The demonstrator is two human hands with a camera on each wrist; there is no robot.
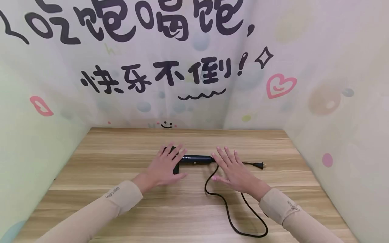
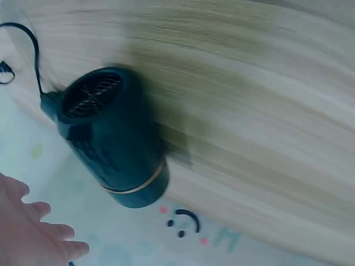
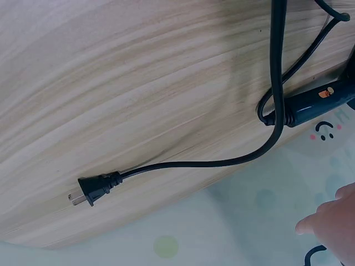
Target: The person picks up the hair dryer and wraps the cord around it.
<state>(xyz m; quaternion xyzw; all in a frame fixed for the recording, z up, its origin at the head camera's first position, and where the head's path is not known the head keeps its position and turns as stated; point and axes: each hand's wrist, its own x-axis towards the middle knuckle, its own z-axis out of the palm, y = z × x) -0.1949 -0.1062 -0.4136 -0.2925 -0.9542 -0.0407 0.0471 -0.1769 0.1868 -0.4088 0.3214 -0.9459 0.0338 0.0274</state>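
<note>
Two bare hands, the left hand point(image 1: 164, 167) and the right hand point(image 1: 235, 171), are held out before me with palms down. Their fingers are straight and well spread, and neither has hold of anything. On the wooden table point(image 1: 121, 145) lies a hair dryer point(image 1: 197, 159) (dark blue, as it seems to me), its head below the left hand, its handle directed to the right. Its black cord point(image 1: 226, 206) makes a loop near the right hand, and the plug point(image 1: 259, 165) rests beyond that hand.

Hair dryer point(image 2: 113, 138) lay on the table point(image 1: 121, 148)
Plug point(image 1: 258, 165) lay to its right, cord point(image 3: 277, 55) mostly front right, backdrop point(image 1: 200, 111) behind
</note>
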